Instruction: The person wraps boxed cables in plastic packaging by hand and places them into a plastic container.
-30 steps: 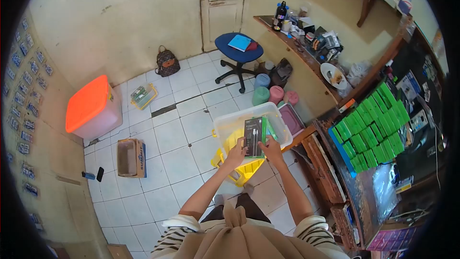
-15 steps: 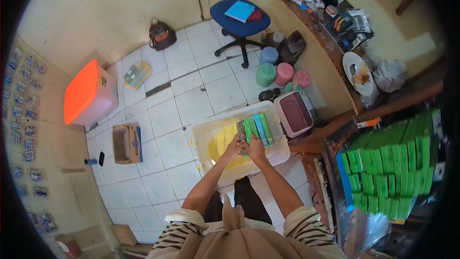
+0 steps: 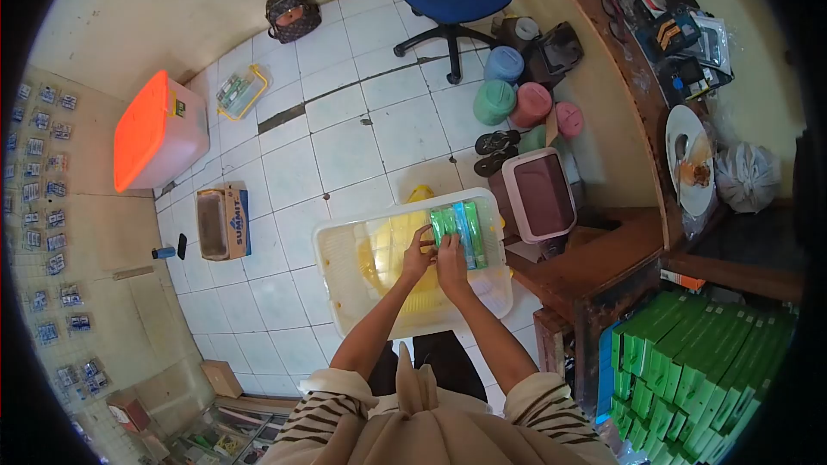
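Green packs (image 3: 480,250) line the right-hand part of the translucent bin (image 3: 331,284), a blue pack (image 3: 466,226) among them; I see the left hand (image 3: 419,253) and right hand (image 3: 450,258) bent against the leftmost ones; whether they grip, I cannot tell.

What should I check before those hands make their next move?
1. Both hands inside the translucent white plastic bin's rim: ok, left hand and right hand are.
2. Slim green boxes side by side: ok.
3. Boxes spread evenly: not ok, they sit toward the right.
4. Room beside them: ok, on the left.
5. Firm grip: cannot tell.
6. Bin steady: cannot tell, its support is largely hidden.
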`<act>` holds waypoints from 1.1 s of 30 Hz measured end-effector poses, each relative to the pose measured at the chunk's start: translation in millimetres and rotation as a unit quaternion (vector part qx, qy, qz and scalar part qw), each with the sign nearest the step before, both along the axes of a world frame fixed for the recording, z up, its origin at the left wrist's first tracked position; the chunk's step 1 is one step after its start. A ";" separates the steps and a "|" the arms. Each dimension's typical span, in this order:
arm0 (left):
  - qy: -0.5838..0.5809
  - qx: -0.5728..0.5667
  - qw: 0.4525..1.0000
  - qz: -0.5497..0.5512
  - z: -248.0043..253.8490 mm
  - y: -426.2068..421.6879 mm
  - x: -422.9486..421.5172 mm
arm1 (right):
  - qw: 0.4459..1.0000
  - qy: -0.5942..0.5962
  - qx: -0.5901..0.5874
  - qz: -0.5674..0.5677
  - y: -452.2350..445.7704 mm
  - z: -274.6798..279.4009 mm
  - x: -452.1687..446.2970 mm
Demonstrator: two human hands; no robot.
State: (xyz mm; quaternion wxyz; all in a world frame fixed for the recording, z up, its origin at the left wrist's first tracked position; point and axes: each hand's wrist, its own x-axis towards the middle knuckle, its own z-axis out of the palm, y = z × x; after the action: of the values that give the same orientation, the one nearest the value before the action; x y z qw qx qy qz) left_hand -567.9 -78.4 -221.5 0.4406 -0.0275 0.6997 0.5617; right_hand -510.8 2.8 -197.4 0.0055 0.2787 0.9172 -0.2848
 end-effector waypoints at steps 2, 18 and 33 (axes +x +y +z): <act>0.007 0.020 1.000 0.007 -6.0 -1.2 3.2 | 1.000 -0.006 0.008 0.015 1.3 -2.2 2.9; 0.085 0.111 0.990 0.025 -0.6 -8.5 0.7 | 0.999 0.039 0.005 -0.007 3.7 62.1 35.1; 0.392 0.267 0.709 -0.522 120.5 -149.4 133.0 | 0.926 0.009 -0.062 -0.373 -268.1 24.1 356.4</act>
State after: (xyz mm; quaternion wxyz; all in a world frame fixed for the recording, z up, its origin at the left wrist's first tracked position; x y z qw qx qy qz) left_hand -435.0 -227.8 -101.0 0.3385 0.6835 0.5334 0.3657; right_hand -154.4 -265.3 -173.3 -0.0918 0.5972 0.7277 -0.3245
